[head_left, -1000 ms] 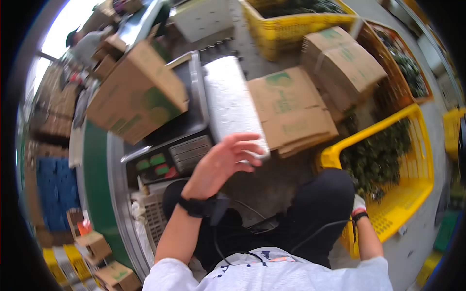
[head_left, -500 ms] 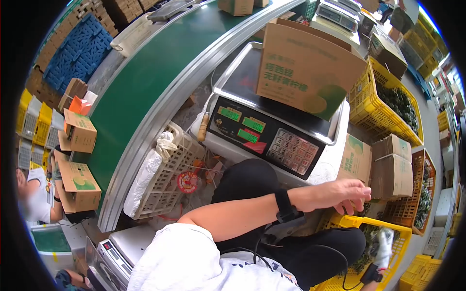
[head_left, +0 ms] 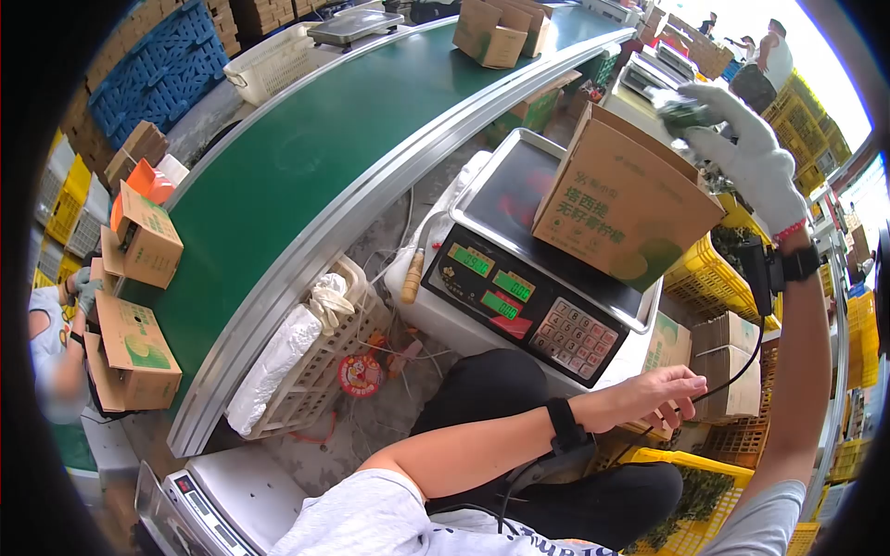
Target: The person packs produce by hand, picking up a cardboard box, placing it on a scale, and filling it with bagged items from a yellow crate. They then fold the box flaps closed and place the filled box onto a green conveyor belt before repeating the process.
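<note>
My left hand [head_left: 651, 397] is bare and hangs above my knee, to the right of the scale's keypad. Its fingers are loosely bent, with nothing in them. My right hand [head_left: 746, 148], in a white knitted glove, is raised at the upper right. It grips a dark green, shiny bundle [head_left: 682, 113], blurred by motion, close to the carton's top edge. That cardboard carton [head_left: 621, 208], printed with green lettering and a fruit picture, stands tilted-looking on the metal pan of a digital scale [head_left: 519, 278]. The carton's inside is hidden.
A green conveyor belt [head_left: 278, 195] runs along the left, with open cartons [head_left: 139, 347] at its near end and others at its far end. Yellow crates of greenery [head_left: 691, 500] stand on my right. A person [head_left: 56, 343] works at the far left.
My gloved right hand has risen from the yellow crate at lower right to beside the carton's top, carrying the green bundle. My left hand stays nearly still; the view has shifted.
</note>
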Demonstrator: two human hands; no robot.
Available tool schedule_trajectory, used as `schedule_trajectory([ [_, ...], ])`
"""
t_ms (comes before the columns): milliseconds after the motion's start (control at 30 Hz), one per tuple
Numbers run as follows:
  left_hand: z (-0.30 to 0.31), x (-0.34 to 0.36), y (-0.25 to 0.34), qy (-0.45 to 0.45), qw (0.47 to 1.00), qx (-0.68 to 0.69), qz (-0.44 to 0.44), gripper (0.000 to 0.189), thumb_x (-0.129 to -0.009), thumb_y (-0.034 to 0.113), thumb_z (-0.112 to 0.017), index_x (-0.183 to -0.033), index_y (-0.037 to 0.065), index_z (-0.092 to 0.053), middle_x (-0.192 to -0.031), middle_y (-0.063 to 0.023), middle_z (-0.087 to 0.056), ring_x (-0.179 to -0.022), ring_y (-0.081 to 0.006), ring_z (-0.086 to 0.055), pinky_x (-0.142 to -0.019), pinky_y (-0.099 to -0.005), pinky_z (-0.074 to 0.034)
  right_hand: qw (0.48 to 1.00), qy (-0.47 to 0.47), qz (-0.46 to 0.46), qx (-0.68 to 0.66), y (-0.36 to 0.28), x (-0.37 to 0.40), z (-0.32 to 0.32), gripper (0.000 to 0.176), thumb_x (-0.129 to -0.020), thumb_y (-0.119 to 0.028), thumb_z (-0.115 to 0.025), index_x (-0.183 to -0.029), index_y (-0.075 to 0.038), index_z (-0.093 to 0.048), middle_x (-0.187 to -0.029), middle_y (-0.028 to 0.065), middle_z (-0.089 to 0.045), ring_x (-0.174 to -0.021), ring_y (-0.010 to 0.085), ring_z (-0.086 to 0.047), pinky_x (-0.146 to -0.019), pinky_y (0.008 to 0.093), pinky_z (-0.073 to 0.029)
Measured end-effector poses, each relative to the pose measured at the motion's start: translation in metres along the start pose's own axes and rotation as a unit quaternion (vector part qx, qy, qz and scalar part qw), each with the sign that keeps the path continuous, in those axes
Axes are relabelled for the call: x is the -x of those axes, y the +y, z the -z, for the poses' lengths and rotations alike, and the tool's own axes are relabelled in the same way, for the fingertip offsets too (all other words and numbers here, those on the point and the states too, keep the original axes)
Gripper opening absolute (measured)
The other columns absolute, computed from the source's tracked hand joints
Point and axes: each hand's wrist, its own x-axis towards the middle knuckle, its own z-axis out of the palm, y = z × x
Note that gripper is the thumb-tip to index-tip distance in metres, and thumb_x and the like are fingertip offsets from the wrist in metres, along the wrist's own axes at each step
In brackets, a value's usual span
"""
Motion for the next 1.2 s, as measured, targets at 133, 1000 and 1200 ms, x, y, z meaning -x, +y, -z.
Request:
schedule_trajectory([
  [133,0.000,0.005,0.008,0.009,1.000,0.025,-0.013,0.050,-0.104,0.057,-0.047,-0.128,0.013,-0.055,-0.103,-0.0010,-0.065,-0.090,-0.0078,-0.063,-0.080,-0.0253,-0.050,0.997,-0.029,-0.011,-0.067,-0.003,-0.012,-0.006,0.032,-0.095,-0.021,-0.068,-0.126,-0.011,-0.068,-0.105,0.0017,-0.070,-0.091,0.0086,-0.063,-0.083,0.0261,-0.051],
  [1000,-0.007,-0.002,0.001,0.014,0.996,0.055,-0.064,0.051,-0.104,0.053,-0.049,-0.122,0.007,-0.056,-0.080,-0.0007,-0.066,-0.075,-0.0066,-0.063,-0.069,-0.0211,-0.050,0.975,0.212,0.007,-0.065,0.034,0.000,0.005,0.032,-0.104,-0.028,-0.061,-0.129,-0.010,-0.068,-0.119,0.0027,-0.069,-0.108,0.0083,-0.062,-0.095,0.0236,-0.047],
  [1200,-0.006,-0.002,0.002,0.011,0.997,0.045,-0.064,0.054,-0.105,0.056,-0.047,-0.124,0.007,-0.057,-0.079,0.0002,-0.066,-0.075,-0.0062,-0.063,-0.073,-0.0210,-0.052,0.972,0.232,0.017,0.041,0.041,0.048,0.032,0.033,-0.106,-0.029,-0.057,-0.133,-0.011,-0.065,-0.113,0.0027,-0.068,-0.101,0.0077,-0.061,-0.090,0.0226,-0.048],
])
